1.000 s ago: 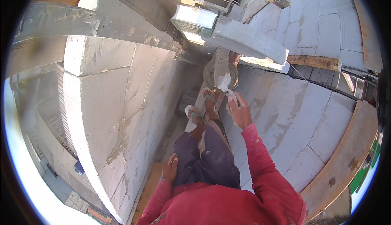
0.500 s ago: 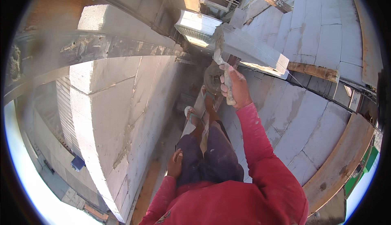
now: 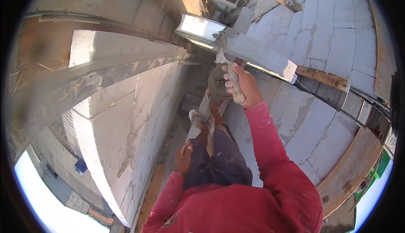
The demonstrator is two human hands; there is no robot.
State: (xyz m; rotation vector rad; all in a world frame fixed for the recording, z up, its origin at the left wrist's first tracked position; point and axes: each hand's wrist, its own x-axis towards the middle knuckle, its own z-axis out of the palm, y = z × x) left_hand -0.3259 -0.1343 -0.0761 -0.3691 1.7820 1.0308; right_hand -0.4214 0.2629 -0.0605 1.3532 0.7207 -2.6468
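Observation:
My right hand (image 3: 240, 85) grips the pale, mortar-stained handle of a trowel (image 3: 222, 55), whose blade points away from me beside a pale block ledge (image 3: 257, 55). Partly behind that hand is a round container (image 3: 214, 80) with grey material in it. My left hand (image 3: 184, 158) hangs by my left thigh with loosely curled fingers apart and nothing visible in them. My feet (image 3: 196, 119), in flip-flops, stand on a narrow board between two white block walls.
A tall block wall (image 3: 114, 127) rises on my left, crossed by a weathered beam (image 3: 97, 72). Block walling (image 3: 291, 119) fills the right, with timber pieces (image 3: 325, 76) and a thin string along it. A curved-looking plank (image 3: 346, 169) lies at the right rim.
The trowel was lifted out of the round container toward the block ledge, and my right hand has turned round its handle. The view has shifted slightly; my left hand stays by the thigh.

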